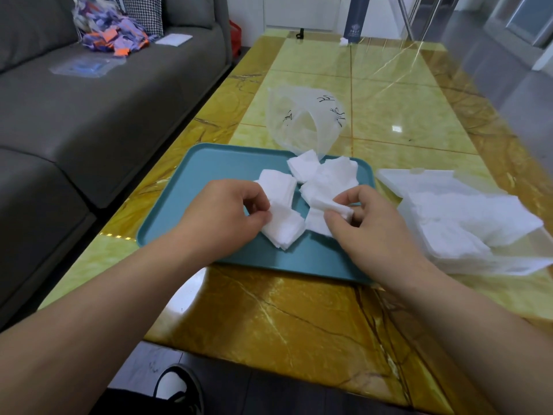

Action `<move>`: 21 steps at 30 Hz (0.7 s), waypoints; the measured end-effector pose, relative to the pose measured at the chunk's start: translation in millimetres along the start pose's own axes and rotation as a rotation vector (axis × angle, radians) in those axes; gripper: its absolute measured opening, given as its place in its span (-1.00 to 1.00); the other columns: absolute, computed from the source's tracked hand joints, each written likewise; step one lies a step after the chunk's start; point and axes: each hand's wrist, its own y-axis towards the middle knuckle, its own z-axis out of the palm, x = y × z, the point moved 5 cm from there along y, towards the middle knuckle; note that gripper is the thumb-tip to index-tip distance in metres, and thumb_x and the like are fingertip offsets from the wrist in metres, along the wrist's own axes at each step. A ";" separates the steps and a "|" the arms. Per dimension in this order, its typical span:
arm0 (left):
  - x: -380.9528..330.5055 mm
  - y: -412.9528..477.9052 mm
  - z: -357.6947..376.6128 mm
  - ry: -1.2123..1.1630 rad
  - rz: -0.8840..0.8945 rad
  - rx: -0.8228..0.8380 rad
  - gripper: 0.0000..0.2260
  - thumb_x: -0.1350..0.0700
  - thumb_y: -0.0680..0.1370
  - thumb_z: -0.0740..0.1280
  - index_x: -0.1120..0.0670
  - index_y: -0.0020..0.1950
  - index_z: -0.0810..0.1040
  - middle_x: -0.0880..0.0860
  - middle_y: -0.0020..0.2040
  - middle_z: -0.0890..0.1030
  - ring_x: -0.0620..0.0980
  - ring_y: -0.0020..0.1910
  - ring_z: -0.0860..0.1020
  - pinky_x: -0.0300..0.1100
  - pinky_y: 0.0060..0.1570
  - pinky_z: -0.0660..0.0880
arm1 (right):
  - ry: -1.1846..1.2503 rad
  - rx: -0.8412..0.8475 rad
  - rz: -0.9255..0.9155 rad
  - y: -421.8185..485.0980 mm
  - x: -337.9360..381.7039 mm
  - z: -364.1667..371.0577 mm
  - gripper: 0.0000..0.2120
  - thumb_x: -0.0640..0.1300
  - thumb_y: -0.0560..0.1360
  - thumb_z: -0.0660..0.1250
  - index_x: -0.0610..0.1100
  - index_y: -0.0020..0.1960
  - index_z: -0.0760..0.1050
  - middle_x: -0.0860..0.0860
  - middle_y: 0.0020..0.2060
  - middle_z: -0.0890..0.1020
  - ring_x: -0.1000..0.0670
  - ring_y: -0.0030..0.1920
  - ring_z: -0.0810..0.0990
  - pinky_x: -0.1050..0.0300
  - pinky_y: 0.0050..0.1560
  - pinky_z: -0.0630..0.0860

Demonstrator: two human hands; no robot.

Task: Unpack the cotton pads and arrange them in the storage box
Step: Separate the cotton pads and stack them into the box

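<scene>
On the yellow marble-patterned table (299,324) sits a teal tray (209,166), and both of the person's hands work over it. The left hand (223,215) has its fingers curled, with thumb and fingertips pinching the near edge of a small stack of white cotton pads (284,229) that rests on the tray. The right hand (371,232) is also curled, and its thumb and forefinger nip 1 or 2 folded pads (335,206) lifted slightly above the tray. The exact count cannot be told.

More loose pads (326,172) lie in a scattered heap toward the far right corner of the tray, overlapping one another. Just behind that heap, a clear plastic bag (302,115) with black printed marks stands crumpled on the table, its mouth facing the tray and touching the far rim.

Right of the tray, close beside it, is the clear storage box (508,263) with its lid (434,181) swung open and lying flat behind it. White pads (478,217) already fill it in uneven layers, some rising above the rim.

Left of the table runs a grey sofa (104,115) with a pile of purple and orange scraps on its seat. A black and white shoe (176,387) shows at the bottom edge.
</scene>
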 end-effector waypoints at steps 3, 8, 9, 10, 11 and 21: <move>-7.4 -2.5 -11.8 -0.059 0.034 -0.058 -0.92 0.06 0.49 0.53 -0.05 -0.17 0.66 -0.14 -0.36 0.59 -0.22 -0.42 0.49 -0.46 -0.43 0.32 | 0.002 -0.005 -0.006 -0.2 1.5 0.2 -0.92 -0.05 0.58 0.39 0.05 0.00 0.49 -0.08 -0.23 0.66 0.10 -0.33 0.53 0.36 -0.36 0.40; -11.9 -4.5 -19.3 -0.320 -0.072 -0.007 -0.93 0.12 0.53 0.49 0.07 -0.10 0.63 0.06 -0.33 0.69 -0.11 -0.48 0.57 -0.38 -0.47 0.36 | 0.029 0.001 0.009 -0.4 2.7 -0.4 -0.90 -0.02 0.59 0.39 0.08 0.05 0.47 -0.12 -0.20 0.67 0.00 -0.31 0.55 0.31 -0.37 0.42; -13.4 -5.5 -18.0 -0.360 -0.094 0.021 -0.93 0.16 0.54 0.48 0.11 -0.06 0.62 0.01 -0.30 0.71 -0.14 -0.50 0.56 -0.40 -0.49 0.35 | 0.034 0.007 0.019 -0.6 2.6 0.0 -0.89 -0.01 0.59 0.39 0.09 0.06 0.47 -0.11 -0.19 0.69 -0.02 -0.29 0.58 0.27 -0.32 0.46; -14.1 -6.2 -16.1 -0.394 -0.115 0.049 -0.92 0.18 0.56 0.46 0.15 -0.04 0.59 0.00 -0.30 0.71 -0.16 -0.53 0.55 -0.40 -0.50 0.34 | 0.042 0.013 0.028 -1.3 2.9 -0.2 -0.89 0.00 0.59 0.39 0.09 0.07 0.47 -0.10 -0.18 0.70 -0.05 -0.25 0.62 0.20 -0.26 0.50; -14.2 -6.4 -14.4 -0.421 -0.132 0.068 -0.91 0.20 0.57 0.45 0.17 -0.04 0.57 0.03 -0.31 0.71 -0.16 -0.54 0.54 -0.37 -0.49 0.35 | 0.049 0.016 0.032 -1.1 3.3 0.0 -0.89 0.00 0.59 0.39 0.09 0.06 0.47 -0.09 -0.17 0.71 -0.07 -0.20 0.65 0.13 -0.21 0.53; -3.1 -0.6 -1.3 -0.156 -0.109 0.109 -0.91 0.06 0.52 0.50 -0.01 -0.13 0.62 0.02 -0.30 0.61 -0.19 -0.46 0.46 -0.23 -0.35 0.38 | 0.056 -0.008 0.026 1.3 1.5 -0.9 -0.93 -0.02 0.59 0.38 0.06 0.04 0.50 -0.07 -0.19 0.70 0.04 -0.28 0.61 0.24 -0.26 0.52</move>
